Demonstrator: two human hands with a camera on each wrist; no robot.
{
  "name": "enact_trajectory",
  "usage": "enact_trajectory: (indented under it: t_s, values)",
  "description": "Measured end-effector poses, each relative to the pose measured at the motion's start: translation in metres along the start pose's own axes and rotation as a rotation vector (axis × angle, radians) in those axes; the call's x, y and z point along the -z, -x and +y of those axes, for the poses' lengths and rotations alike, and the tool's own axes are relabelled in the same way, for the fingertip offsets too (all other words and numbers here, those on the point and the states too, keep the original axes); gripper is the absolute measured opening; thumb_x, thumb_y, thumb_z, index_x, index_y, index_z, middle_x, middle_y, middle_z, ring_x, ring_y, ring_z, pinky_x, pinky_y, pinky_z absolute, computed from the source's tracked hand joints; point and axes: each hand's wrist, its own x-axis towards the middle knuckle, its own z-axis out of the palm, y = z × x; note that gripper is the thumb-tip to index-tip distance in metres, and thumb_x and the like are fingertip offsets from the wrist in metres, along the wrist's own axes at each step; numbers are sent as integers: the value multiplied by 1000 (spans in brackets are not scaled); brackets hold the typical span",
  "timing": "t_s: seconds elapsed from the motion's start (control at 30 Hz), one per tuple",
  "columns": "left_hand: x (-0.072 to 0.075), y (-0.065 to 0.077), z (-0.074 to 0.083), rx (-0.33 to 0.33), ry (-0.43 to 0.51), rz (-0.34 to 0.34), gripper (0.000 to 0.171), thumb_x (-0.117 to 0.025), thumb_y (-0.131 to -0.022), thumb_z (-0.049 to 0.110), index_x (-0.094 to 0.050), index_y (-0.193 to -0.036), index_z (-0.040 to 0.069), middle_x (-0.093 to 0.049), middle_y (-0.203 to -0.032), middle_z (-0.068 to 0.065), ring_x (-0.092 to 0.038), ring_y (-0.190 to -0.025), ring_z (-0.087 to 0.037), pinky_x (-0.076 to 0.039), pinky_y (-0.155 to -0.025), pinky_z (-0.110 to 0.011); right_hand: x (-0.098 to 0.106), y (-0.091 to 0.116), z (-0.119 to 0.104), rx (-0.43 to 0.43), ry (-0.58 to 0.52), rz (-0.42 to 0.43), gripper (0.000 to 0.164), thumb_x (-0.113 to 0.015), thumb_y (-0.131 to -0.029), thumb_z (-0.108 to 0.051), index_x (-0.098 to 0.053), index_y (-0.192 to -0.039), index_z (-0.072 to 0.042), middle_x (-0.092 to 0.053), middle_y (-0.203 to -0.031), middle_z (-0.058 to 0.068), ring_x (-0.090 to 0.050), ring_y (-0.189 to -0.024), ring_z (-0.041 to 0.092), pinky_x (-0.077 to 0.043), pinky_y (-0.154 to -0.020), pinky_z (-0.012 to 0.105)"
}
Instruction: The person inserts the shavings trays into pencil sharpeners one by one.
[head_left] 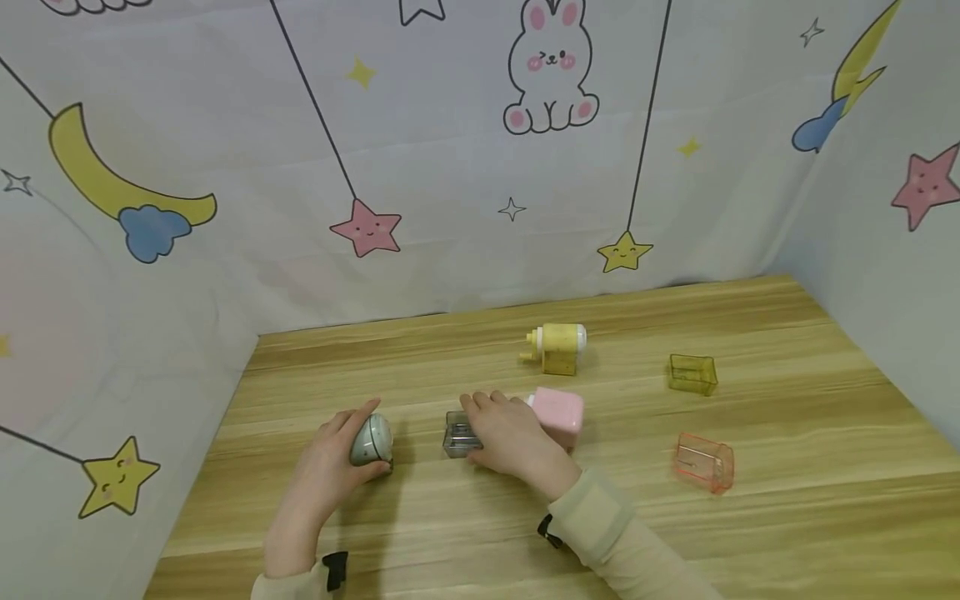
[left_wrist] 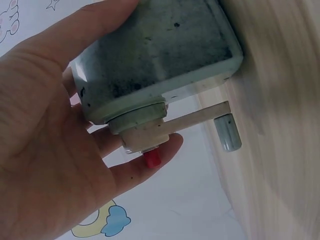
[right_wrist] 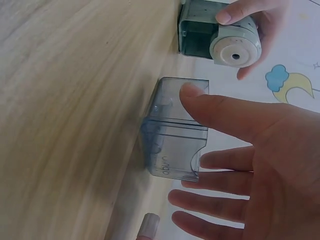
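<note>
My left hand (head_left: 322, 467) grips a grey-green crank pencil sharpener (head_left: 371, 440), thumb on one side and fingers around the other. Its crank (left_wrist: 195, 117) and a red knob (left_wrist: 152, 158) show in the left wrist view. From the right wrist view, the round face with the pencil hole on this sharpener (right_wrist: 236, 52) is visible. My right hand (head_left: 512, 433) is at a clear grey shavings drawer (head_left: 458, 436) standing on the table. In the right wrist view the thumb overlaps the drawer (right_wrist: 175, 145), and the other fingers extend fairly straight beside it.
Just right of my right hand stands a pink sharpener (head_left: 558, 412), partly hidden. Behind it is a yellow crank sharpener (head_left: 560, 343). A clear yellow drawer (head_left: 692, 374) and a clear orange-red drawer (head_left: 705, 463) lie farther right on the wooden table (head_left: 810, 417). A printed curtain (head_left: 450, 167) borders the table.
</note>
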Motion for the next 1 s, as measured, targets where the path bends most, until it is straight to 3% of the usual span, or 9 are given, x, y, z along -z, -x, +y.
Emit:
enact_trajectory:
  t_s: [0.37, 0.7, 1.0]
  values:
    - [-2, -1, -4, 0, -22, -15, 83, -80, -64, 21, -39, -135, 17, -54, -108, -17, -51, -93, -35, -48, -68, -56, -9, -2, -1, 7, 20, 12, 68, -71, -71, -42, -50, -123, -4, -61, -107, 7, -53, -87, 19, -51, -67, 32]
    - [-3, 0, -5, -22, -52, 3, 74, -80, -63, 17, -43, -125, 4, -53, -111, -19, -50, -96, -36, -46, -73, -60, -14, -3, -2, 3, -65, 43, 55, -72, -72, -33, -53, -114, -2, -57, -96, 7, -52, -77, 17, -51, -54, 30]
    - [-5, 0, -6, -17, -50, 0, 70, -80, -63, 16, -44, -122, 4, -53, -110, -17, -50, -94, -35, -46, -72, -59, -22, -6, -2, 37, -110, 92, 51, -71, -71, -30, -52, -107, 0, -54, -90, 7, -50, -67, 13, -50, -51, 28]
